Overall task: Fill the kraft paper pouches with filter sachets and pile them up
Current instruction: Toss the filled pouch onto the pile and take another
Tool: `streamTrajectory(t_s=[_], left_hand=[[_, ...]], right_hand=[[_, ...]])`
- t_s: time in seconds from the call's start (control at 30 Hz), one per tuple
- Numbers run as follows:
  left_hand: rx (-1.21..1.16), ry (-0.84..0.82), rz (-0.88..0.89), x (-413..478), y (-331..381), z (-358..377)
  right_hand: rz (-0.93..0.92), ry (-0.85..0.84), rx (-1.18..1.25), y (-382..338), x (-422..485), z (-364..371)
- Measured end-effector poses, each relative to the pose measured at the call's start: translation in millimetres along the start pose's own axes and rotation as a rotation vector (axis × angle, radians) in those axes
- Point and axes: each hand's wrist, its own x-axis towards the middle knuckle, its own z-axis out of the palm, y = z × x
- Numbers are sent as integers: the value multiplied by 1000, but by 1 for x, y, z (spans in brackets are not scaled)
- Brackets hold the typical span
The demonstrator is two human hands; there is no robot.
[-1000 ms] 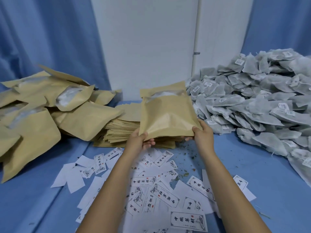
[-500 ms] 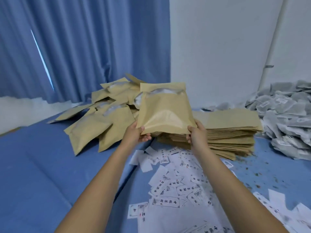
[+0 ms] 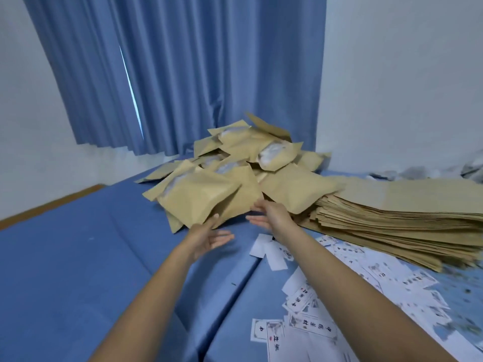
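A filled kraft pouch (image 3: pixel 201 197) lies at the front of the heap of filled pouches (image 3: pixel 251 158) on the blue surface. My left hand (image 3: pixel 209 237) is just below it, fingers straight and spread, fingertips at its lower edge. My right hand (image 3: pixel 269 214) is also open, right beside the pouch's right corner. Neither hand holds anything. A flat stack of empty kraft pouches (image 3: pixel 397 212) lies to the right. Grey filter sachets (image 3: pixel 470 168) show only at the far right edge.
Loose white printed labels (image 3: pixel 313 304) are scattered on the blue surface (image 3: pixel 78 257) at the lower right. A blue curtain (image 3: pixel 196 74) and white wall stand behind the heap. A seam runs through the surface between my arms.
Both hands carried the filled pouch leftward and let it go onto the front of the heap. My view has swung left, so the sachet pile is almost out of sight.
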Motion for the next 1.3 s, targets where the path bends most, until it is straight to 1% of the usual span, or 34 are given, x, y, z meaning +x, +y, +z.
streamTrajectory(t_s=[0.03, 0.1, 0.13, 0.2, 0.23, 0.27, 0.3, 0.33, 0.4, 0.43, 0.47, 0.5, 0.53, 0.57, 0.6, 0.63, 0.67, 0.73, 0.77, 0.83, 0.87, 0.9, 0.93, 0.97, 1.0, 1.03, 1.07, 1.1, 1.13, 1.17, 1.2, 1.23, 1.3], left_hand=[[40, -15, -21, 2, -3, 8], [129, -74, -47, 5, -4, 32], [171, -109, -46, 6, -4, 46], [230, -167, -21, 7, -5, 80], [253, -193, -13, 7, -5, 98], [284, -220, -8, 7, -6, 115], [317, -251, -2, 6, -8, 133], [351, -284, 10, 6, -10, 150], [443, -362, 66, 7, -19, 181], [495, -404, 94, 8, -24, 195], [540, -435, 114, 8, -31, 208], [567, -452, 132, 7, -37, 221], [585, -457, 164, 7, -44, 233], [622, -448, 232, 7, -51, 245], [708, -425, 343, 7, -56, 255], [856, -394, 499, 7, -61, 263], [1051, -365, 676, 9, -66, 269], [1399, -342, 970, 10, -74, 280], [1517, -325, 1055, 9, -79, 285], [1684, -275, 1111, 5, -91, 296], [1737, -255, 1118, 1, -97, 298], [1778, -256, 1136, -3, -103, 299], [1793, -291, 1169, -7, -109, 298], [1803, -363, 1216, -12, -114, 295], [1810, -440, 1299, -17, -118, 290], [1796, -492, 1413, -23, -121, 285], [1776, -528, 1513, -30, -124, 280], [1754, -557, 1591, -38, -126, 277], [1749, -605, 1601, -46, -127, 274], [1737, -657, 1552, -55, -127, 273], [1678, -704, 1452, -64, -127, 276], [1586, -716, 1321, -73, -126, 283], [1384, -674, 1083, -86, -129, 309]], right_hand=[[-32, 52, -76, 4, -1, -7], [-175, 196, -280, 8, -4, -32], [-267, 291, -439, 6, -6, -50], [-426, 534, -787, -6, -16, -95], [-473, 646, -926, -15, -20, -122], [-481, 727, -1051, -24, -22, -150], [-440, 777, -1193, -33, -25, -178], [-355, 796, -1329, -42, -29, -205], [-126, 784, -1522, -51, -39, -248], [-41, 770, -1611, -52, -45, -262], [-11, 756, -1717, -52, -50, -273], [-31, 753, -1834, -50, -56, -279], [-115, 762, -1937, -49, -61, -283], [-232, 772, -2010, -48, -66, -284], [-347, 779, -2026, -46, -71, -284], [-432, 790, -2000, -44, -77, -283], [-494, 804, -1917, -41, -83, -281], [-615, 809, -1680, -33, -101, -272], [-669, 773, -1594, -28, -112, -264], [-697, 632, -1474, -17, -132, -255], [-660, 548, -1340, -13, -142, -253], [-585, 492, -1133, -13, -152, -256], [-499, 498, -897, -16, -162, -260], [-450, 599, -743, -20, -172, -270], [-409, 743, -716, -26, -182, -282], [-346, 870, -747, -32, -193, -296], [-250, 932, -758, -36, -204, -311], [-154, 911, -681, -39, -214, -323], [-77, 824, -536, -41, -223, -332], [-18, 711, -379, -40, -229, -339], [9, 628, -272, -35, -235, -343], [6, 586, -225, -29, -239, -347], [-23, 561, -193, -19, -242, -350]])
